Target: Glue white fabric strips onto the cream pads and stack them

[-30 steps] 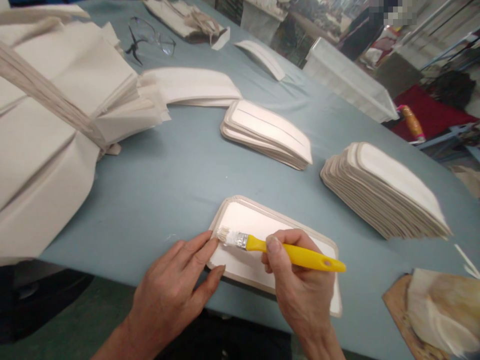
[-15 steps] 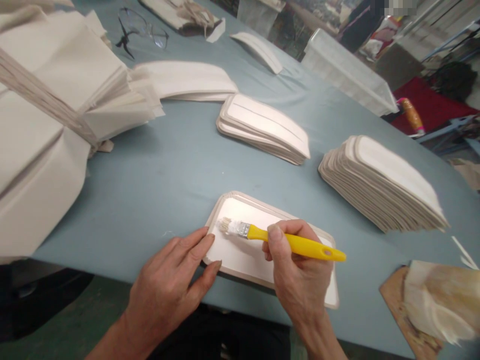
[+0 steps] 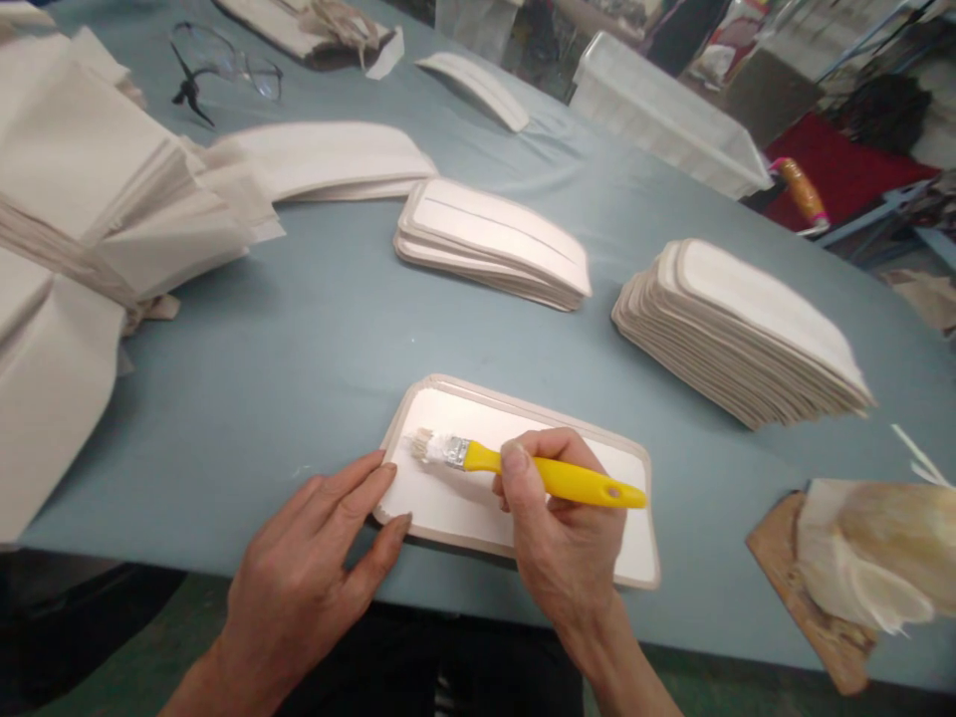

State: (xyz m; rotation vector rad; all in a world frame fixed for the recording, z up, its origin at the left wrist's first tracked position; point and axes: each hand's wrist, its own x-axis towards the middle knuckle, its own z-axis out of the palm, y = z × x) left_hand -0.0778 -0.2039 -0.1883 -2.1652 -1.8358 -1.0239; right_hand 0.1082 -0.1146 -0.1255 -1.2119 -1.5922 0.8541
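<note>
My right hand (image 3: pixel 572 548) grips a yellow-handled paintbrush (image 3: pixel 587 483) between thumb and fingers. White paste coats the brush's bristles, which touch the left part of a white, round-cornered panel (image 3: pixel 455 503) with a beige rim. More than one such piece seems layered there, near the table's front edge. At the panel's left end, my left hand (image 3: pixel 306 548) holds the corner, fingertips on the end edge and thumb on the near edge. Part of the panel is hidden beneath my right hand.
The table (image 3: pixel 314 339) has a blue-green cover. A tall stack of panels (image 3: pixel 747 339) stands right, a shorter stack (image 3: pixel 493 244) behind. Tied beige sheets (image 3: pixel 67 199) lie left. A paste-smeared container (image 3: pixel 873 548) sits on a board at right. Glasses (image 3: pixel 231 70) and a clear bin (image 3: pixel 664 119) are farther back.
The whole view has shifted, so both hands and the panel appear farther left. The brush stays at about the same spot on the panel, and both hands keep their hold.
</note>
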